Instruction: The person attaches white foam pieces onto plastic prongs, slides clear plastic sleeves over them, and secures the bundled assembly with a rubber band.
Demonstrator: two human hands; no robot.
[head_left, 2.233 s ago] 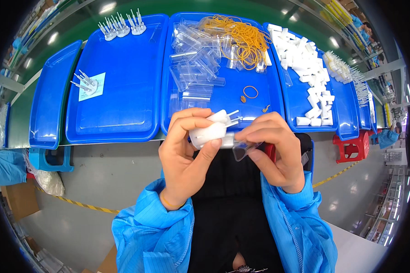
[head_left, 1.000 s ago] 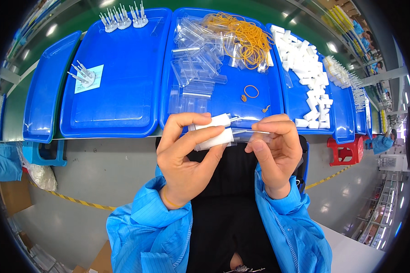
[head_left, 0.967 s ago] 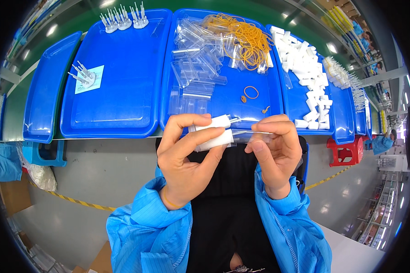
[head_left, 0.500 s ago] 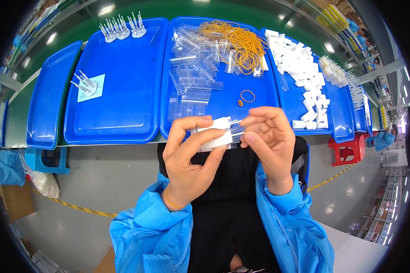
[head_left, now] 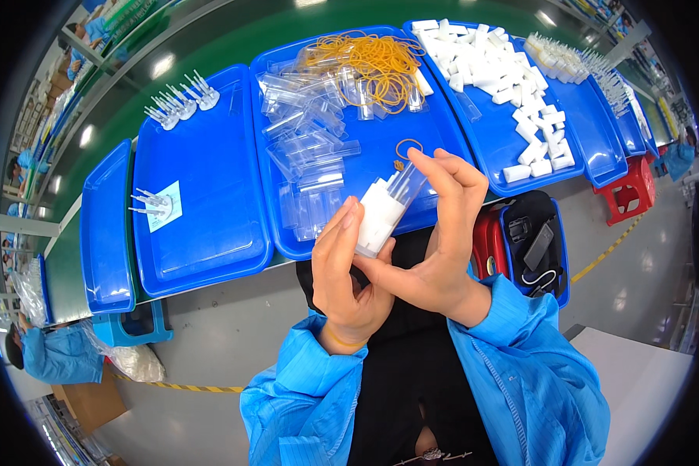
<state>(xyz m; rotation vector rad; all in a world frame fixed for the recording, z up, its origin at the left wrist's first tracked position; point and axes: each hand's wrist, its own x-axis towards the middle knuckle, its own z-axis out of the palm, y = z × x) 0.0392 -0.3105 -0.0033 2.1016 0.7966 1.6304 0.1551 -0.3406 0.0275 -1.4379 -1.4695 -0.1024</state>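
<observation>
Moved: since the earlier frame, the white bundle [head_left: 381,211] has gone from lying nearly level to slanting, its rod end up and to the right; the right hand [head_left: 443,264] has shifted from the rod tips to span it end to end, and the whole view has tilted.
Bundle place: in the air at the near edge of the middle tray [head_left: 380,144].
Bundle make-up: white blocks with thin rods out of the upper end, and clear plastic [head_left: 408,185] reaching past the blocks alongside the rods; whether it wraps all the way round I cannot tell.
Left hand [head_left: 349,287]: clamped on the bundle, fingers along its left side, thumb at its lower right.
Right hand: closed over the bundle's length, index finger at the upper end, thumb at the lower.
Middle tray: heaped yellow bands [head_left: 377,58] at the far edge, clear plastic pieces [head_left: 303,132] down the left side, a loose band [head_left: 409,140] just beyond the bundle.
Left tray [head_left: 217,171]: rod clusters [head_left: 185,107] along the far edge toward the left corner; one more cluster [head_left: 152,203] on a pale card [head_left: 171,217] by the left edge.
Right tray [head_left: 485,155]: loose white blocks [head_left: 512,85] from far edge to near right corner.
</observation>
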